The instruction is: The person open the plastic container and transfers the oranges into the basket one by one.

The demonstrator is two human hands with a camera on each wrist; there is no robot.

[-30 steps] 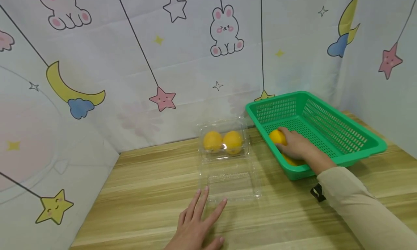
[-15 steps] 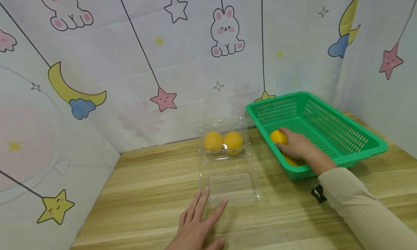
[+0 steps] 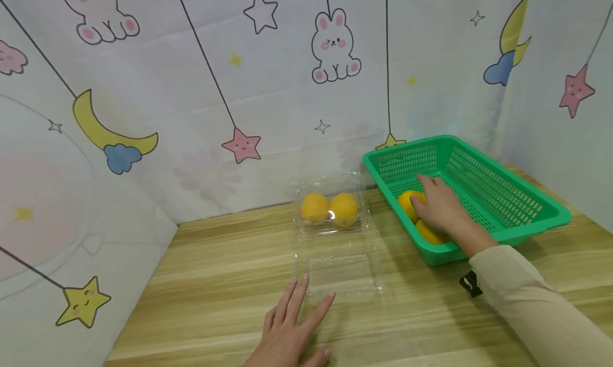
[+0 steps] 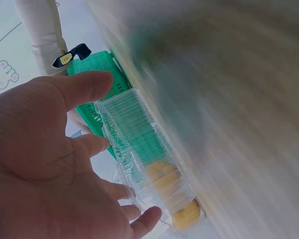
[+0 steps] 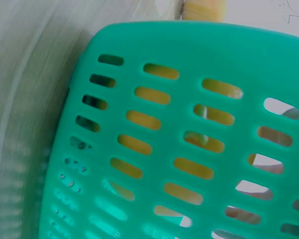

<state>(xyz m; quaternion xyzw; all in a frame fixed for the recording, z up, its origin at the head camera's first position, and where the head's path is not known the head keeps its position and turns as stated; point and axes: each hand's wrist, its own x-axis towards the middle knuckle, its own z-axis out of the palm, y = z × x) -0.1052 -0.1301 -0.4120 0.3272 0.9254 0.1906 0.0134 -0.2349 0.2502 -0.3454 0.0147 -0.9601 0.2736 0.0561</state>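
Observation:
In the head view my left hand (image 3: 289, 324) lies with fingers spread, its fingertips at the near edge of a clear plastic clamshell box (image 3: 337, 260). The box's lid half is folded open toward me, and two oranges (image 3: 314, 208) sit side by side in its far half. My right hand (image 3: 442, 207) reaches into a green plastic basket (image 3: 483, 170), fingers loosely extended above an orange (image 3: 408, 203), thumb over its right side. A second orange (image 3: 431, 233) lies nearer, partly under the hand. In the right wrist view, the basket wall (image 5: 214, 50) covers most of the hand.
A wood-grain table (image 3: 215, 271) carries the box and basket. Behind it hangs a white curtain (image 3: 287, 90) printed with rabbits and stars. A black strap piece (image 3: 470, 283) shows beside the right sleeve (image 3: 527, 292), below the basket.
My right hand has loosened from the orange in the basket, its fingers extending and lifting away to the right, so both oranges there show more. My left hand stays in place.

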